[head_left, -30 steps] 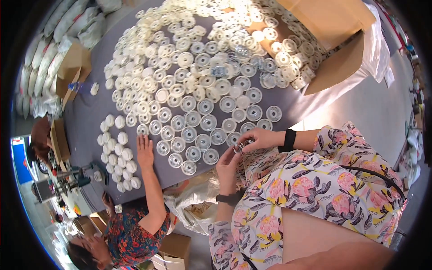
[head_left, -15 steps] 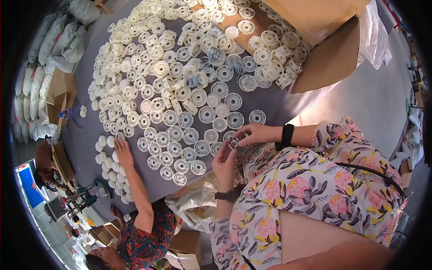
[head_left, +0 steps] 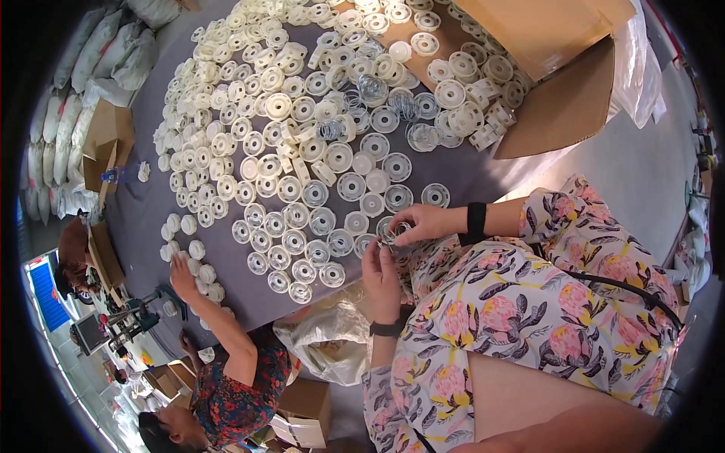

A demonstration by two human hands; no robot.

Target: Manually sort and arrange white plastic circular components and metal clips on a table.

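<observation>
Over the near right edge of the grey-covered table, my right hand (head_left: 424,223) pinches a thin wire coil spring (head_left: 400,229) between thumb and fingers. My left hand (head_left: 381,278) points up from below, its fingertips closed at the lower side of the coil. The finest contact there is too small to make out. Just beyond my hands lie rows of white round plastic wheels (head_left: 322,221), and the closest ones have shiny wire rings seated in them. More loose coil springs (head_left: 331,130) rest in tangled bunches farther back among the wheels.
A tipped cardboard box (head_left: 555,45) spills white wheels at the far right. On the left a co-worker's hand (head_left: 183,278) touches white round caps (head_left: 195,250). A translucent plastic bag (head_left: 325,340) hangs at the near table edge. Stuffed sacks (head_left: 75,75) are stacked beyond the table.
My hands have shifted slightly, and the left fingers now sit lower against the coil. The co-worker's hand has drawn nearer along the caps, some of which are rearranged. The whole view has shifted slightly.
</observation>
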